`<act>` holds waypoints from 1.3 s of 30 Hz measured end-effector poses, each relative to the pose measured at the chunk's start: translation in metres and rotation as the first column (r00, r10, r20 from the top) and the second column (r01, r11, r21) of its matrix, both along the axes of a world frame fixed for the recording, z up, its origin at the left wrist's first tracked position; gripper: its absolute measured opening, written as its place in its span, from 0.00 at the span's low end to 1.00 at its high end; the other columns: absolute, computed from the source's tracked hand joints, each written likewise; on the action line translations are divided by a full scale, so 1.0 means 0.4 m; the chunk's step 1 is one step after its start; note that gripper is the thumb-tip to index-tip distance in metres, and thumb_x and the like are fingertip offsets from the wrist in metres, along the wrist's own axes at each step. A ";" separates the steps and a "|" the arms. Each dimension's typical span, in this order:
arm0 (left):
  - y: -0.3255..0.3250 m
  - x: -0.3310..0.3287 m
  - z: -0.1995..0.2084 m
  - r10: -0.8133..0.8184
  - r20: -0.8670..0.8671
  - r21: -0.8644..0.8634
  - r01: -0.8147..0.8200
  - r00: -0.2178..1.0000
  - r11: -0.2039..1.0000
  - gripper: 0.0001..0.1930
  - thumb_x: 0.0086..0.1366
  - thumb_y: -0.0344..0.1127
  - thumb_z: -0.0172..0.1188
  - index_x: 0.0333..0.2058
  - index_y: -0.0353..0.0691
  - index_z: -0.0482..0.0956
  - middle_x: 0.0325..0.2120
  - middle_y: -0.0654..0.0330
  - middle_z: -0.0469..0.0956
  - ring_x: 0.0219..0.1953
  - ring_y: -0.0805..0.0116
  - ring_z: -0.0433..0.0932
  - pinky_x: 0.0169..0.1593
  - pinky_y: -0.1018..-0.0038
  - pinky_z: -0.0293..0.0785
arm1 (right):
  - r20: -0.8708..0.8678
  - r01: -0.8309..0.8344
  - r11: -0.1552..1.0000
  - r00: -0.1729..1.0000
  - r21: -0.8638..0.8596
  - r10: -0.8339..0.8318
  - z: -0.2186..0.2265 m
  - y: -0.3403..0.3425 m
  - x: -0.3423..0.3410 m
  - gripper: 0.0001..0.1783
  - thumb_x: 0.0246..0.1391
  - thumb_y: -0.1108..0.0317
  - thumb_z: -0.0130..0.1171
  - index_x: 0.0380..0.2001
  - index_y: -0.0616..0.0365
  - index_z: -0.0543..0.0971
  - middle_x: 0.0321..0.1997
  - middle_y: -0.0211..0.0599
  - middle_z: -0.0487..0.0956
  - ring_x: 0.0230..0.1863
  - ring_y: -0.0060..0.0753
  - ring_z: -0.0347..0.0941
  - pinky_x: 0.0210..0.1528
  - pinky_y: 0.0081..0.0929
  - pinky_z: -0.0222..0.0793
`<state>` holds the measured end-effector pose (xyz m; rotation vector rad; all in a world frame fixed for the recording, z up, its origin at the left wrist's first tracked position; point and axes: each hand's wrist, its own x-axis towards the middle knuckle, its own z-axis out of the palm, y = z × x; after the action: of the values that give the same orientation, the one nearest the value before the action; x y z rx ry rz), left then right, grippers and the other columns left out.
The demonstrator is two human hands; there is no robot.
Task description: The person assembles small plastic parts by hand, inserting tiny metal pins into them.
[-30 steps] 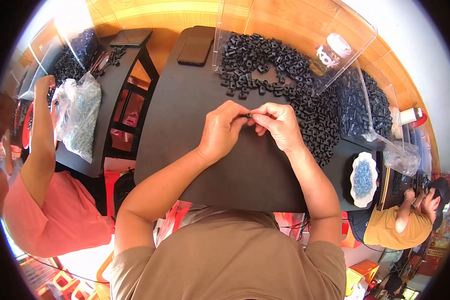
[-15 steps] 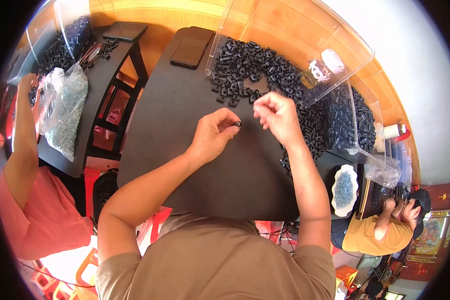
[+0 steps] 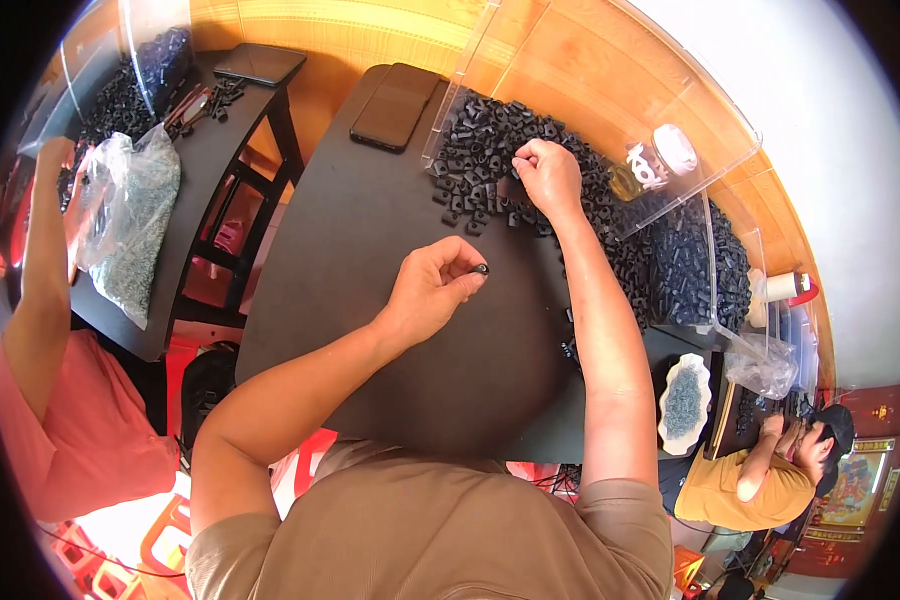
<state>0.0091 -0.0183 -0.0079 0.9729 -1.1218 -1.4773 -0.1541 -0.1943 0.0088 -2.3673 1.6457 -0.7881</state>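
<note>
My left hand is over the dark table, thumb and fingertips pinching a small black plastic part. Only the end of that part shows past the fingers. Farther off, my right hand is at a heap of small black plastic pieces, its fingers drawn together at the near side of the heap. What they hold, if anything, is too small or hidden to make out.
A phone lies left of the heap. Clear plastic bin walls stand round it, with a lidded jar inside. A white dish of small bluish pieces sits right. People work at both sides; a bag of small parts lies left.
My right hand has reached away from me, from beside the left hand to the heap of black pieces. My left hand still pinches its part. The view has shifted slightly.
</note>
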 end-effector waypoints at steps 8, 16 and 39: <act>0.000 -0.007 -0.010 -0.019 -0.003 -0.029 0.018 1.000 0.999 0.04 0.58 0.23 0.55 0.33 0.37 0.74 0.26 0.68 0.74 0.27 0.83 0.70 0.31 0.84 0.69 | 0.540 -0.150 0.988 0.835 0.046 0.102 0.006 0.030 -0.069 0.05 0.40 0.77 0.62 0.21 0.64 0.75 0.20 0.34 0.77 0.21 0.21 0.72 0.24 0.20 0.67; -0.002 0.003 0.002 -0.028 -0.042 -0.029 0.026 0.999 0.999 0.03 0.62 0.26 0.54 0.35 0.37 0.74 0.26 0.68 0.73 0.26 0.83 0.68 0.31 0.84 0.66 | 0.726 -0.394 0.865 0.686 0.311 0.052 0.096 0.288 -0.064 0.03 0.53 0.74 0.54 0.27 0.63 0.73 0.23 0.30 0.72 0.18 0.17 0.66 0.20 0.14 0.64; 0.036 -0.016 0.023 -0.239 -0.299 -0.080 0.226 0.924 0.971 0.03 0.64 0.30 0.53 0.34 0.38 0.75 0.25 0.69 0.72 0.27 0.82 0.70 0.31 0.84 0.68 | 0.985 -0.661 0.736 0.165 0.146 -0.047 0.030 0.454 -0.045 0.07 0.51 0.78 0.59 0.26 0.63 0.70 0.25 0.39 0.73 0.17 0.21 0.67 0.14 0.17 0.65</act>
<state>0.0026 -0.0039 0.0013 0.5649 -1.0610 -1.7188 -0.1723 -0.0128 0.0208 -1.1124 0.5528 -1.1013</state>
